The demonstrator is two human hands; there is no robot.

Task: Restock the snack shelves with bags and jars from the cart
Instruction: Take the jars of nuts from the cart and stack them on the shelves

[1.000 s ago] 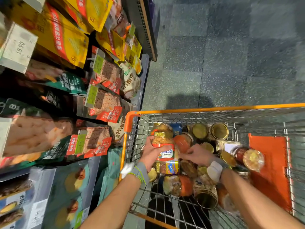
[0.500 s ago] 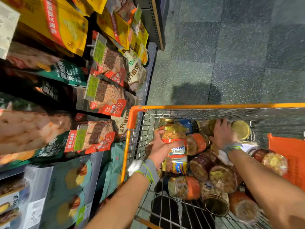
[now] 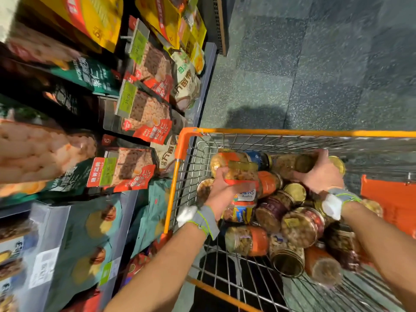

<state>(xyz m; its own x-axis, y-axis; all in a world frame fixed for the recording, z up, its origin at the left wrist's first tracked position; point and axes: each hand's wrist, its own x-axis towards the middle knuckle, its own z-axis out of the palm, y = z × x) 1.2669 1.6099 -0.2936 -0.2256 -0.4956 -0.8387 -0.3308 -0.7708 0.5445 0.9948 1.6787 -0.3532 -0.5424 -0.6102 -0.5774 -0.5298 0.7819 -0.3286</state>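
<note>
Your left hand (image 3: 221, 192) grips a cashew jar (image 3: 244, 176) upright at the left side of the cart (image 3: 292, 132), while your right hand (image 3: 322, 175) curls round a far jar (image 3: 290, 164) lying sideways.

My cart (image 3: 292, 133) stands just right of the shelves (image 3: 208, 68); jars (image 3: 301, 226) lie heaped inside it, bags (image 3: 144, 113) apparently hanging left.

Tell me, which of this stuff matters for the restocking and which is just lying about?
In the job: cashew jar in left hand; right hand on far jar; jar pile; cart; shelf bags.
Just about: floor; orange flap; price tags.
</note>
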